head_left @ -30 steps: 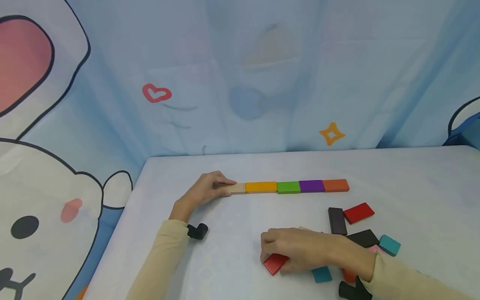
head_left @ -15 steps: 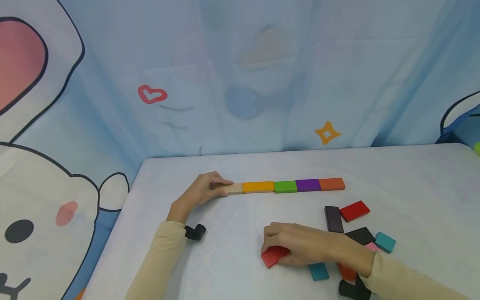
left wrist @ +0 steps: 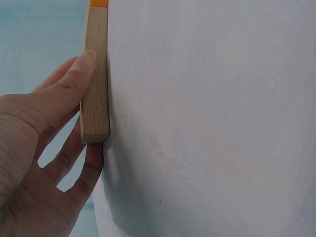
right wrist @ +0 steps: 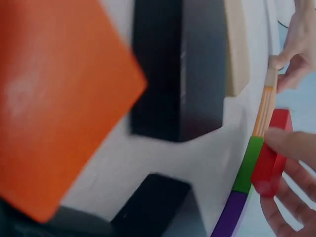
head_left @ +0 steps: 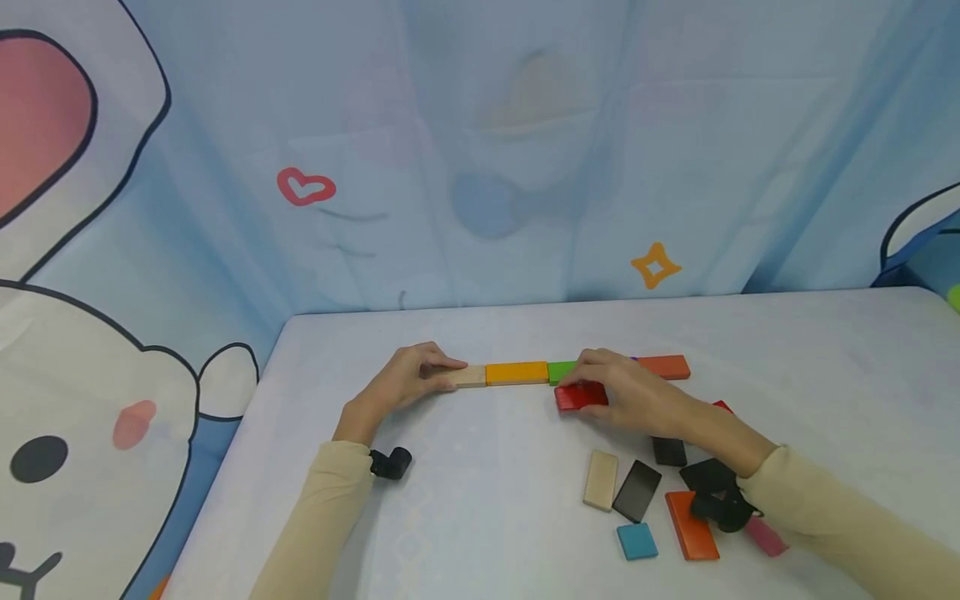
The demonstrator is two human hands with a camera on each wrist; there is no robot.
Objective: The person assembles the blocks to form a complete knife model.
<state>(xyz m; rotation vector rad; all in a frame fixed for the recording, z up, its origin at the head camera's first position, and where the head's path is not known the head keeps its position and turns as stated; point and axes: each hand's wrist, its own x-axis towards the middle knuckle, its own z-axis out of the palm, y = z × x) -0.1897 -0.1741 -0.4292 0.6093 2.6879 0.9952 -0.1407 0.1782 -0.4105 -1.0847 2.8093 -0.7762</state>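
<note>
My left hand (head_left: 405,379) pinches a plain wooden block (left wrist: 96,89) between thumb and fingers at the left end of a straight row. A yellow block (head_left: 516,372), a green block (head_left: 561,371), a purple block (right wrist: 229,215) and an orange block (head_left: 664,367) continue that row end to end. In the head view the purple one is mostly covered by my right hand (head_left: 641,396). That hand grips a red block (head_left: 581,396) by its sides, close in front of the green block, which it partly overlaps.
Loose blocks lie front right: a wooden one (head_left: 600,480), a dark one (head_left: 637,492), a teal one (head_left: 637,542), an orange one (head_left: 692,527), a pink one (head_left: 767,536) and black ones. My right forearm hides part of this pile. A blue curtain (head_left: 525,233) hangs behind the table.
My right hand has carried the red block from the front of the table up to the row, uncovering several loose blocks. The left hand stays at the row's left end.
</note>
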